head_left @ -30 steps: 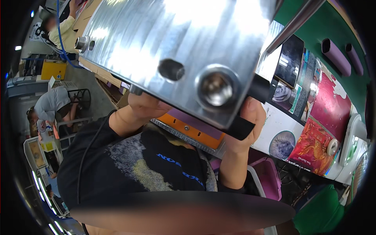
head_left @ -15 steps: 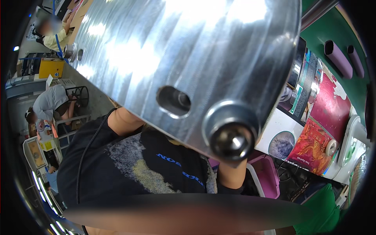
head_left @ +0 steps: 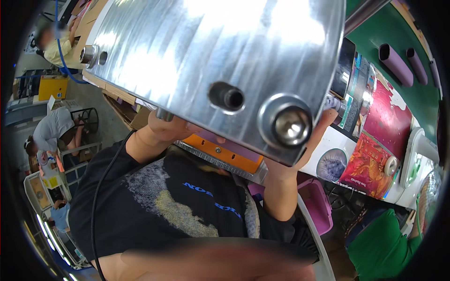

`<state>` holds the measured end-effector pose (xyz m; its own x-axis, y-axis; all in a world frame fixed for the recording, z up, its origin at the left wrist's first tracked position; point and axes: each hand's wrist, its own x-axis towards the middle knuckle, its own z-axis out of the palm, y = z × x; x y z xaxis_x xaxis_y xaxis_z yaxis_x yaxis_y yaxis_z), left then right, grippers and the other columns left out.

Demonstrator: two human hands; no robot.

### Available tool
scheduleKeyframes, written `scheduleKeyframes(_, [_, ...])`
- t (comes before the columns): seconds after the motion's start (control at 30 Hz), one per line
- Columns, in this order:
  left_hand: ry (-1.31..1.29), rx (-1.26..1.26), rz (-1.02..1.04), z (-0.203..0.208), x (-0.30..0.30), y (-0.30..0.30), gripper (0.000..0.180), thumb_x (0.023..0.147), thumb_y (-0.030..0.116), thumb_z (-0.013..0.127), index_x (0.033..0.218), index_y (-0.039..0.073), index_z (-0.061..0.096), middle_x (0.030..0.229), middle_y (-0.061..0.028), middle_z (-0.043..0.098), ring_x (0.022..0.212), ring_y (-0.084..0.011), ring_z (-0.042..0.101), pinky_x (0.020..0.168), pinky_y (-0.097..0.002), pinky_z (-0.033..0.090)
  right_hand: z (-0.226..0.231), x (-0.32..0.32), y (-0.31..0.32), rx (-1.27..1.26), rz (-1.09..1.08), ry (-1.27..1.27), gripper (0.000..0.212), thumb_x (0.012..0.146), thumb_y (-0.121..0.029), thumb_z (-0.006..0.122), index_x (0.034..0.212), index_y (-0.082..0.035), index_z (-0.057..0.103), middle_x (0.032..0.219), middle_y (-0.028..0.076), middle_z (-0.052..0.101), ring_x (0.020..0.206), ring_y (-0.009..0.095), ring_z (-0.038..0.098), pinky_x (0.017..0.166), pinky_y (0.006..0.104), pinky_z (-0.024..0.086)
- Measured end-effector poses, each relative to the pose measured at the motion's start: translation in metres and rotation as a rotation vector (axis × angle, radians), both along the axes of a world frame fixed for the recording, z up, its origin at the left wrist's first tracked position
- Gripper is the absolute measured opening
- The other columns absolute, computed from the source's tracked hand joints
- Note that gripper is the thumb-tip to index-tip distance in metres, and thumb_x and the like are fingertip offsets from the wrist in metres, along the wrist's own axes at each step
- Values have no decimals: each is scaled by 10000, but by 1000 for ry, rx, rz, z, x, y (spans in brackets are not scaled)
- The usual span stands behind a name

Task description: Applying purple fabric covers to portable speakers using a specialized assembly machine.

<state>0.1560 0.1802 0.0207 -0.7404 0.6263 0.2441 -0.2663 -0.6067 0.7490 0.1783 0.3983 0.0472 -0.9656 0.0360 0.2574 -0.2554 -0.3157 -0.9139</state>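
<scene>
A large, shiny metal plate (head_left: 187, 61) fills the upper middle of the view, close up. It bears a socket-head bolt (head_left: 288, 124) at its near right corner, a slot with a threaded end inside, and another bolt at its left edge. My left hand (head_left: 164, 127) reaches under the near edge, most of its fingers hidden by the plate. At the plate's right corner is my right hand (head_left: 286, 171), one finger stretched along the edge, the others out of sight. Between the hands, below the plate, shows an orange bar (head_left: 225, 152) with small screws and a ridged metal strip.
A metal rod (head_left: 368, 16) rises at upper right. Purple tubes (head_left: 396, 64) lie on a green surface. A red packet (head_left: 370, 164) and a white container (head_left: 415, 154) sit at right. A pink bin (head_left: 315, 206) stands below. Co-workers sit at left; a green-clothed person (head_left: 384, 248) is at lower right.
The plate has shifted slightly left and up in view. More of both hands now shows, and the orange bar has come into sight beneath the plate.
</scene>
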Motion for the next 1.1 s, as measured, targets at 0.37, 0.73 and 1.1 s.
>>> scheduleKeyframes(0.37, [-71, -134, -94, 18, -11, 19, 284, 816, 48, 507, 1050, -85, 600, 1001, -298, 632, 852, -326, 624, 763, -369, 487, -11, -9, 3, -2, 41, -15, 966, 887, -658, -19, 990, 53, 625, 792, 80, 639, 682, 166, 554, 632, 281, 426])
scheduleKeyframes(0.73, [-24, -177, 9, 30, -16, 21, 232, 805, 5, 549, 1016, -61, 616, 975, -237, 656, 842, -287, 636, 738, -342, 488, 10, -10, 6, 36, -8, -24, 988, 813, -768, 27, 973, 28, 589, 726, 49, 592, 594, 125, 510, 521, 243, 357])
scheduleKeyframes(1.1, [156, -639, 560, 9, -2, -4, 207, 792, -22, 575, 990, -46, 628, 958, -198, 669, 837, -264, 645, 721, -328, 490, 33, -32, 59, 540, 80, 652, 1260, 479, -662, 798, 1394, 38, 289, 1340, 175, 433, 1146, 261, 521, 960, 392, 435])
